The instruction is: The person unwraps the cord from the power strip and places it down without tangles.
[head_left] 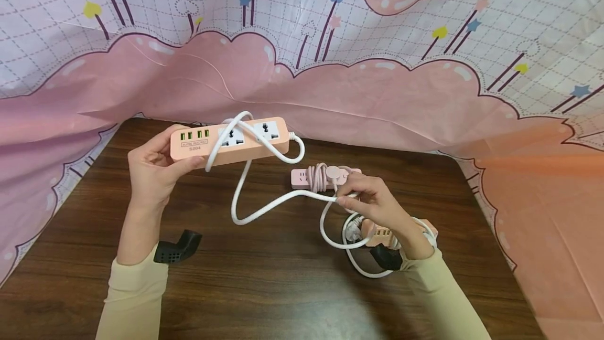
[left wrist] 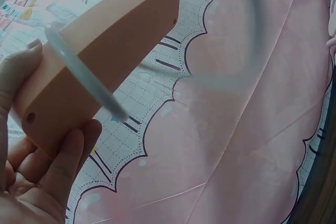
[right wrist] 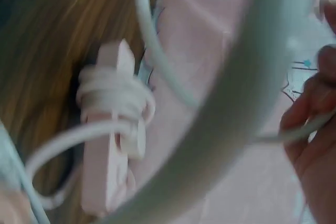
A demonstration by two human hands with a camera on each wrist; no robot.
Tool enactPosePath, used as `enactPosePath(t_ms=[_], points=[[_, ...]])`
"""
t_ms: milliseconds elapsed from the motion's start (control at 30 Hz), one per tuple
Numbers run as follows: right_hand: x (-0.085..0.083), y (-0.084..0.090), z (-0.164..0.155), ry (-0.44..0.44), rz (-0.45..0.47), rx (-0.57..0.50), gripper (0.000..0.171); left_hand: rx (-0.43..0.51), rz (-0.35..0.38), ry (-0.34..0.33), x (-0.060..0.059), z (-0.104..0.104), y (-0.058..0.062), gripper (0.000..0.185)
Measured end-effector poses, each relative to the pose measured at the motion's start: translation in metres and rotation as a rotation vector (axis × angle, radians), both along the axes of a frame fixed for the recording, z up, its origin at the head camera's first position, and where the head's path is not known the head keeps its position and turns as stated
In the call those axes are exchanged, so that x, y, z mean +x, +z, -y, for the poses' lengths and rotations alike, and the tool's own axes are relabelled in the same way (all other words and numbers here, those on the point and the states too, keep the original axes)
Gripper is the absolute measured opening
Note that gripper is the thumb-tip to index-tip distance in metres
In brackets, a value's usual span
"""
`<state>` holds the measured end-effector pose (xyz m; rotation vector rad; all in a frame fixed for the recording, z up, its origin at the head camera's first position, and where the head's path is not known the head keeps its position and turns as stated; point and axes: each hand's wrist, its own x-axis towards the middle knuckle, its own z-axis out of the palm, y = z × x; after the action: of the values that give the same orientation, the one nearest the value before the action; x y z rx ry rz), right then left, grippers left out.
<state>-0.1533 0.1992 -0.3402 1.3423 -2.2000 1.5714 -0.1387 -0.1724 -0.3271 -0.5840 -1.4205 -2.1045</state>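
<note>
My left hand grips the left end of an orange power strip, raised above the table with its sockets and USB ports toward me. The strip's white cord loops loosely around its body and runs to the right. There my right hand pinches the cord between thumb and fingers. In the left wrist view the strip's plain back shows, with one turn of cord across it. Blurred cord crosses close to the camera in the right wrist view, where fingers hold a length of it.
A pink power strip wrapped in its own cord lies on the dark wooden table behind my right hand. Another orange power strip with white cord lies under my right wrist. A patterned pink curtain stands behind the table.
</note>
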Motion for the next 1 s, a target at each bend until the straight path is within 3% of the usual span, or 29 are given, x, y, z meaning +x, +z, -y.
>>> enactPosePath(t_ms=[100,200,300,400,467,533,667,800,1000], points=[[-0.001,0.002,-0.003,-0.213,-0.136,0.222,0.015,0.023,-0.016,-0.002,-0.001,0.002,0.0,0.049],[-0.005,0.008,-0.004,-0.516,-0.173,0.284,0.01,0.031,-0.023,-0.009,-0.001,0.004,0.001,0.05],[-0.01,0.018,-0.009,-0.79,-0.109,0.186,0.011,0.033,-0.021,-0.039,0.001,0.008,0.001,0.051],[-0.013,0.031,-0.018,-0.946,0.025,-0.066,0.017,0.0,-0.006,-0.064,0.003,0.013,0.0,0.052],[-0.013,0.04,-0.025,-0.958,0.112,-0.307,0.021,-0.035,0.01,-0.072,0.005,0.016,0.0,0.055],[-0.012,0.05,-0.033,-0.915,0.167,-0.573,0.023,-0.077,0.028,-0.067,0.005,0.019,-0.002,0.059],[-0.002,0.067,-0.05,-0.775,0.17,-0.962,0.021,-0.099,0.047,-0.063,0.004,0.024,-0.007,0.058],[0.016,0.076,-0.069,-0.638,0.179,-1.203,0.023,-0.06,0.048,-0.06,0.001,0.03,-0.013,0.053],[0.048,0.074,-0.099,-0.532,0.186,-1.383,0.026,0.009,0.089,0.073,-0.002,0.044,-0.017,0.047]])
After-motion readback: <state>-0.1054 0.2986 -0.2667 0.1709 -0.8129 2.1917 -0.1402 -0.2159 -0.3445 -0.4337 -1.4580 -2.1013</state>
